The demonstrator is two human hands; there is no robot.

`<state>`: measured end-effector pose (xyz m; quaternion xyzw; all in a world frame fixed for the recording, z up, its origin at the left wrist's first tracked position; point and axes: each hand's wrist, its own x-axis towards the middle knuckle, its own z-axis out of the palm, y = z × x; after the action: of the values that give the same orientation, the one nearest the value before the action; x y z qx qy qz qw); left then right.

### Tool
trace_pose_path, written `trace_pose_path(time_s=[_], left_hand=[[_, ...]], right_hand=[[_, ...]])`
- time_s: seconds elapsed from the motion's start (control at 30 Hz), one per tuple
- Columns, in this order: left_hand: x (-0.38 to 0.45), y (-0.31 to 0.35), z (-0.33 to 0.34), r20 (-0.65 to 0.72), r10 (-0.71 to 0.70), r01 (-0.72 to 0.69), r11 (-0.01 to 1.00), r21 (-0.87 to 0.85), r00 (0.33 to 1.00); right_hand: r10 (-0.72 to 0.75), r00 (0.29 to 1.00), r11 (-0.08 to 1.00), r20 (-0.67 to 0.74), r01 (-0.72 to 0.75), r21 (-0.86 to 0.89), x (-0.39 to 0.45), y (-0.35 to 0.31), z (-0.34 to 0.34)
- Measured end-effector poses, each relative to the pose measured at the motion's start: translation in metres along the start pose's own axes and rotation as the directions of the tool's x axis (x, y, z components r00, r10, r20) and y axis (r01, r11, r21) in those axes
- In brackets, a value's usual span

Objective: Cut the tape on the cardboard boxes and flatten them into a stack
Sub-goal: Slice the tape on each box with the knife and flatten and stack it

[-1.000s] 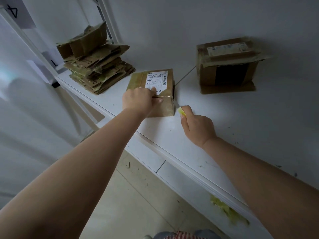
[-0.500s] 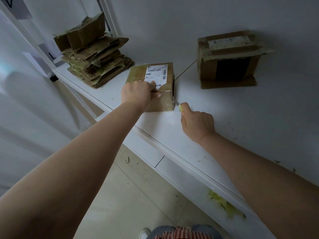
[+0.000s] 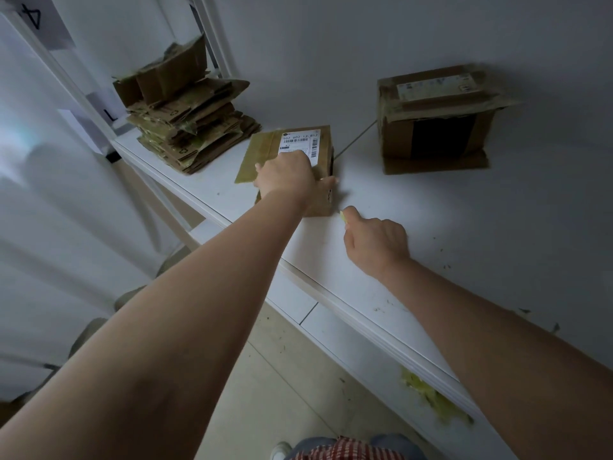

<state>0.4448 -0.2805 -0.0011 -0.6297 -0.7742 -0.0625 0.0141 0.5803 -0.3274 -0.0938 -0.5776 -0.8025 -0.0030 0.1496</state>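
Observation:
A small taped cardboard box with a white shipping label stands on the white shelf. My left hand grips its near top edge, thumb on the right side. My right hand rests on the shelf just right of the box, fingers curled round a small yellow-green cutter whose tip points at the box's lower right corner without touching it. A stack of flattened boxes lies at the shelf's left end. A larger taped box stands against the wall at the right.
A thin grey cord runs along the shelf between the two boxes. White shelf posts rise behind the stack. Green tape scraps cling below the shelf's front edge. Tiled floor lies beneath.
My right hand has drawn the cutter back from the box's right side towards me. My left hand has shifted its grip on the box, which has turned slightly.

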Motion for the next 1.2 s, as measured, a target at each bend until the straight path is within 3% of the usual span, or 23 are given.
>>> trace_pose_path(time_s=[0.13,0.3,0.43,0.6,0.77,1.0,1.2], left_hand=[[0.005,-0.002,0.005,0.012,0.003,-0.002,0.998,-0.063,1.000],[-0.002,-0.043,-0.012,0.119,0.268,-0.256,0.961,-0.106,0.956],[-0.004,-0.089,-0.027,0.203,0.495,-0.472,0.868,-0.152,0.845],[-0.002,-0.097,-0.026,0.252,0.485,-0.448,0.873,-0.194,0.837],[0.004,-0.100,-0.024,0.260,0.476,-0.434,0.877,-0.205,0.840],[0.009,-0.102,-0.025,0.262,0.492,-0.451,0.870,-0.201,0.830],[0.010,-0.102,-0.026,0.252,0.489,-0.449,0.870,-0.203,0.835]], right_hand=[[0.057,0.988,0.996,-0.144,-0.046,0.078,-0.003,0.004,0.006],[0.064,0.939,0.990,-0.338,-0.016,0.143,-0.003,0.013,0.011],[-0.107,0.927,0.983,-0.360,0.154,0.103,0.001,0.014,0.012],[-0.338,0.843,0.920,-0.418,0.390,0.041,0.002,0.007,0.012],[-0.481,0.767,0.850,-0.425,0.526,-0.012,0.010,-0.010,0.015],[-0.382,0.876,0.911,-0.293,0.411,0.043,0.027,-0.032,0.001],[-0.378,0.892,0.899,-0.246,0.418,0.133,0.022,-0.031,0.002]])
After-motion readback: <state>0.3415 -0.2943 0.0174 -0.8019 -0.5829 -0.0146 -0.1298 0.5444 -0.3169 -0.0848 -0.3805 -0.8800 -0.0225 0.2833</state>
